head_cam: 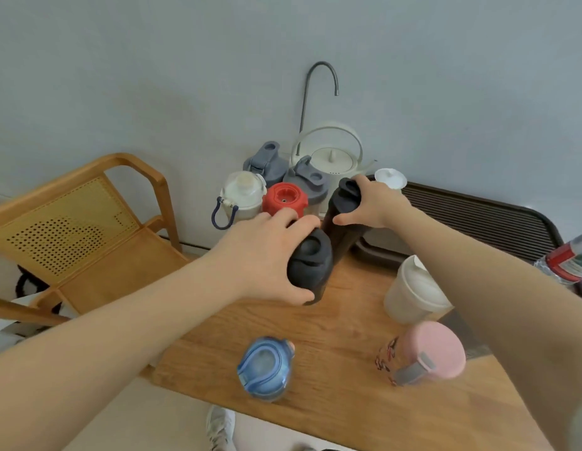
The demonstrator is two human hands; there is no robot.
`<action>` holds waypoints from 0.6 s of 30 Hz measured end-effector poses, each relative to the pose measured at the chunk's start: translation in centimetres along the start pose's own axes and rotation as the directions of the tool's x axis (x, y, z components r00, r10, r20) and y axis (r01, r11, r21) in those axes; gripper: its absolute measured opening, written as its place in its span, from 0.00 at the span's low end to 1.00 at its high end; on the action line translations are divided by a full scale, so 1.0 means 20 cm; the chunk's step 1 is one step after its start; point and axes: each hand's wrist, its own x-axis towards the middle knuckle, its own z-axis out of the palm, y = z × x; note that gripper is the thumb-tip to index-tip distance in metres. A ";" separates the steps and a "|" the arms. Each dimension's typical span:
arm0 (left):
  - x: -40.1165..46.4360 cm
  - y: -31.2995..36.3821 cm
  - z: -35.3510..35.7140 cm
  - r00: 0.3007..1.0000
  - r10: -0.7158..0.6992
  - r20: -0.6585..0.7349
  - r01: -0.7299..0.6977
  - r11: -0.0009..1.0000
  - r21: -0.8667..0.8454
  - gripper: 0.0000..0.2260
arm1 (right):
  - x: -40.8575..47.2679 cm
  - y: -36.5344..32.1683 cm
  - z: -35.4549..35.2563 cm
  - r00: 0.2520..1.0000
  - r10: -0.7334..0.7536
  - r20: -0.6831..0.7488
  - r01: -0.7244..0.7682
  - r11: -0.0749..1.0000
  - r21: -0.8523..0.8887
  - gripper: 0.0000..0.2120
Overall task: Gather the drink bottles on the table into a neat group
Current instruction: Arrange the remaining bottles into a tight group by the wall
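My left hand grips a black bottle from its left side near the table's far left. My right hand holds the top of a taller dark bottle just behind it. Behind them stand a red-capped bottle, a clear white-lidded bottle with a blue loop, and two grey-lidded bottles, close together by the wall. A blue bottle, a pink-lidded bottle and a cream cup stand apart nearer me.
A white kettle and a curved metal spout sit at the back by the wall. A dark ridged tray lies at the right, with a red-labelled plastic bottle at its edge. A wooden chair stands left of the wooden table.
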 end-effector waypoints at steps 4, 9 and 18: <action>0.14 0.05 0.13 0.996 0.020 0.082 -0.028 0.994 0.104 0.40 | 0.12 -0.03 0.04 0.999 -0.036 0.029 0.039 0.996 -0.075 0.40; 0.25 0.12 0.29 0.989 0.082 0.119 -0.102 0.980 0.172 0.41 | 0.22 -0.01 0.02 1.000 -0.028 -0.008 0.028 0.997 -0.067 0.40; 0.42 0.13 0.46 0.982 0.133 0.132 -0.170 0.928 0.330 0.40 | 0.18 0.02 0.06 0.994 -0.104 -0.021 0.102 0.991 -0.090 0.41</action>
